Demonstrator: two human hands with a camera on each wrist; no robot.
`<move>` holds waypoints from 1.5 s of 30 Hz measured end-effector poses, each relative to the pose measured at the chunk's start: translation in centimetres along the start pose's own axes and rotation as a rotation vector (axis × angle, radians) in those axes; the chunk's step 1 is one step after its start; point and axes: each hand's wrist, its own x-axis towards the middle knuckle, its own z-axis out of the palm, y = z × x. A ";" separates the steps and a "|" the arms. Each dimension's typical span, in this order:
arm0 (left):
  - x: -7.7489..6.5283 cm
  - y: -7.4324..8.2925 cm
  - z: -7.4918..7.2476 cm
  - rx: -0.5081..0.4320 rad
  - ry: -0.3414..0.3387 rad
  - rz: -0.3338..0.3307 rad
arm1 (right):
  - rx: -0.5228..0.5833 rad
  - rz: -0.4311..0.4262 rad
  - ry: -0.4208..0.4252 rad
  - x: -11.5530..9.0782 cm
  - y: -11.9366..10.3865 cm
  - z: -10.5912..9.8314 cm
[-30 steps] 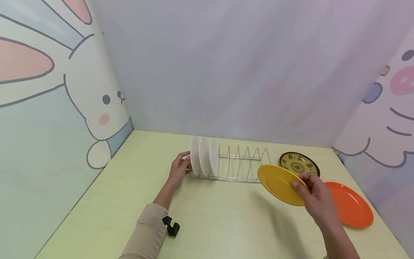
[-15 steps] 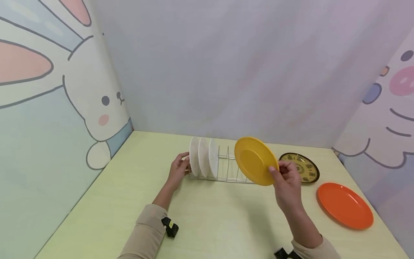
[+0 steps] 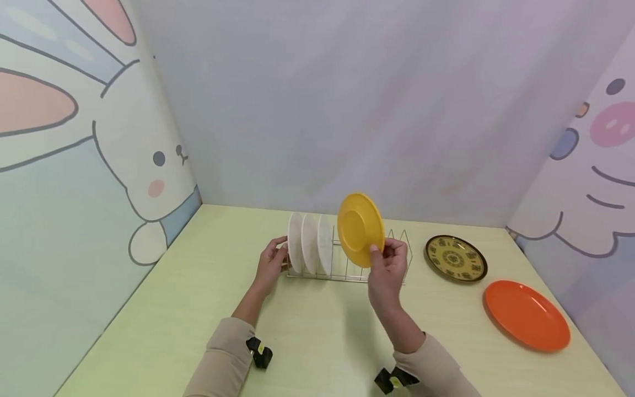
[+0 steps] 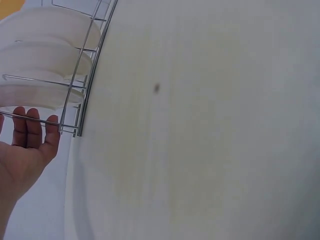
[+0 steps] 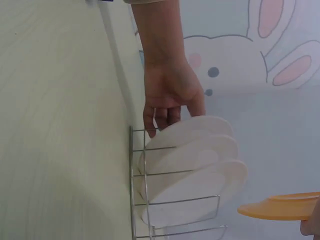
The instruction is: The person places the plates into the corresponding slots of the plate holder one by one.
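Observation:
A yellow plate (image 3: 361, 230) is pinched at its lower right rim by my right hand (image 3: 387, 275), thumb on the near face. The plate is tilted nearly upright above the metal wire dish rack (image 3: 347, 280), apart from the white plates. Three white plates (image 3: 324, 245) stand on edge side by side in the rack's left slots. At the rack's left end my left hand (image 3: 270, 266) holds the end wires. In the left wrist view its fingers (image 4: 34, 130) hook round the wire beside the nearest white plate. The yellow plate (image 5: 280, 206) shows edge-on in the right wrist view.
To the right of the rack lies a patterned black and yellow plate (image 3: 455, 258). An orange oval plate (image 3: 527, 315) lies nearer on the right of the pale table (image 3: 317, 342). Cartoon-printed panels (image 3: 149, 138) enclose the sides and a plain backdrop (image 3: 317, 110) the back.
My right hand has brought the yellow plate leftward from beside the orange plate and raised it over the rack, turning it more upright. My left hand stays at the rack's left end.

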 end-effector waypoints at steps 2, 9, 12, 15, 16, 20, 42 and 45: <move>0.1 -0.1 0.0 0.009 0.005 0.015 | -0.031 -0.002 -0.004 -0.1 1.1 0.5; 0.2 -0.4 0.3 0.019 0.012 0.033 | -0.165 0.030 0.016 -0.4 4.4 1.5; 0.3 -0.4 0.4 0.017 0.014 0.020 | -0.232 0.055 -0.003 -0.6 5.5 1.6; 0.4 -0.4 0.3 0.007 0.012 0.010 | -0.274 0.060 -0.056 -0.8 6.2 1.8; 0.4 -0.4 0.3 0.005 0.010 0.011 | -0.289 0.051 -0.077 -0.9 6.3 1.8; 0.5 -0.2 0.3 0.003 0.011 0.020 | -0.327 -0.026 -0.168 -1.5 6.0 2.2; 0.7 -0.8 -0.1 0.031 0.008 0.031 | -0.893 0.027 -0.895 1.8 1.9 -4.0; 0.8 -0.7 -0.2 0.029 0.001 0.016 | -0.923 0.039 -1.000 3.0 0.4 -5.5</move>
